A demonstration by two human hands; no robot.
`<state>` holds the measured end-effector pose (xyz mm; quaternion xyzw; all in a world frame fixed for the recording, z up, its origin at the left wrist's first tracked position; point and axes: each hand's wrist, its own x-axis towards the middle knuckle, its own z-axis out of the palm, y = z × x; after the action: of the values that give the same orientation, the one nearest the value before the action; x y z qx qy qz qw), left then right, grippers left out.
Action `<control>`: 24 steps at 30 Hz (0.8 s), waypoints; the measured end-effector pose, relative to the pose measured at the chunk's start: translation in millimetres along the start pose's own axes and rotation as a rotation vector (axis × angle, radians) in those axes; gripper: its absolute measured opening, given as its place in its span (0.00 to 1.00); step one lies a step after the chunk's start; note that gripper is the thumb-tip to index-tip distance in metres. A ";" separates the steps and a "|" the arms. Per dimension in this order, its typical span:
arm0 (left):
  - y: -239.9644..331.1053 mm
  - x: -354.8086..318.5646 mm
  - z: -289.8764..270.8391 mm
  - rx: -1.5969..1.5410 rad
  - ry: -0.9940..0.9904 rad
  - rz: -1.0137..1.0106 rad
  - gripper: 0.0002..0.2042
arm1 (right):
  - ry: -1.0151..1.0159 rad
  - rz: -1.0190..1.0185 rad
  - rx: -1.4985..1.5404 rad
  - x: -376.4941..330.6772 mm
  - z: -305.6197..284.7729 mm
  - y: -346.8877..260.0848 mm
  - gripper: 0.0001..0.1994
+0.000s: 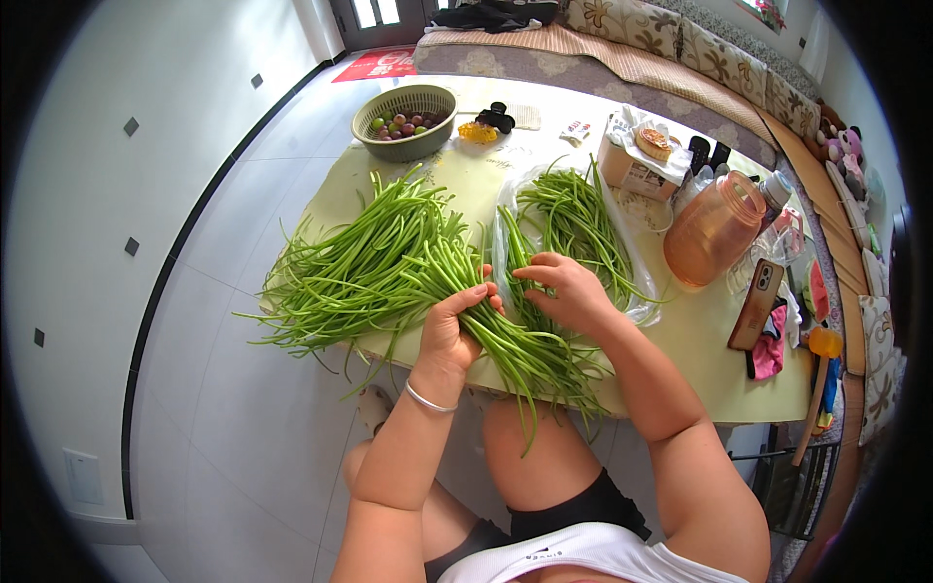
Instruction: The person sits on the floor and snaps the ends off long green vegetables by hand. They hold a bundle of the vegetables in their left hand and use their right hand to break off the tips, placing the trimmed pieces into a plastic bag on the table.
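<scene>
Gripping bundle of long thin green stems [505, 340] at near table edge: left hand [449, 330], fingers wrapped shut around it, silver bangle [428, 398] on wrist. Right hand [569, 291] just beside, fingertips pinched on stems of same bundle. Stem ends hang over pale yellow-green tabletop [700, 369]. Left of hands, large loose heap of green stems [360, 262]. Behind right hand, more stems on clear plastic bag [573, 219]. Further right, translucent orange plastic jug [714, 228]. At far edge, green woven basket of small round fruit [406, 119].
</scene>
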<state>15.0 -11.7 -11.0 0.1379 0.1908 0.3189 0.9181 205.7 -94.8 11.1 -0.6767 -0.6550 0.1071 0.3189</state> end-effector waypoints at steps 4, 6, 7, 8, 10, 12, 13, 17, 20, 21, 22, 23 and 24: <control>1.4 0.0 0.6 -0.018 -0.018 -0.022 0.19 | 0.122 0.052 0.109 1.2 2.9 7.6 0.14; 1.7 -0.1 -0.7 -0.034 -0.006 -0.025 0.19 | 0.210 0.159 0.304 1.9 -6.1 2.1 0.14; 1.7 0.2 -1.1 -0.042 0.000 -0.028 0.18 | 0.331 0.054 0.293 2.5 -4.6 3.2 0.14; 1.5 0.7 -1.4 -0.038 0.002 -0.019 0.18 | 0.381 0.053 0.336 2.8 -4.5 1.4 0.14; 0.2 2.0 -1.1 -0.029 0.007 -0.005 0.18 | 0.483 0.054 0.423 2.8 -4.0 -3.4 0.13; 0.0 1.2 3.4 -0.032 0.014 -0.008 0.15 | 0.495 0.003 0.500 3.1 -0.7 -3.7 0.13; 0.0 0.9 5.4 -0.034 0.018 -0.009 0.15 | 0.461 -0.032 0.537 2.3 -2.4 -8.5 0.13; -1.9 1.8 6.8 -0.020 -0.010 0.014 0.13 | 0.127 -0.183 0.485 -2.6 -5.1 -18.0 0.12; -5.7 4.5 7.5 -0.055 -0.004 0.006 0.12 | -0.051 -0.225 0.425 -4.3 -5.2 -31.3 0.09; -5.3 0.8 14.7 -0.042 0.007 -0.004 0.11 | -0.067 -0.271 0.390 -3.1 -3.4 -26.9 0.08; -5.2 -1.0 19.0 -0.029 0.019 -0.013 0.11 | -0.084 -0.316 0.355 -1.8 -3.3 -24.5 0.07; -5.7 1.3 16.1 -0.032 0.009 -0.049 0.09 | -0.109 -0.300 0.390 -3.6 -5.5 -24.1 0.07; -5.8 2.2 12.4 -0.034 0.008 -0.025 0.08 | -0.137 -0.290 0.427 -3.5 -8.4 -27.2 0.07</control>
<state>25.1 -16.3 -2.7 0.1184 0.1909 0.3110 0.9235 187.7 -102.3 32.2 -0.4844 -0.7275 0.2417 0.4216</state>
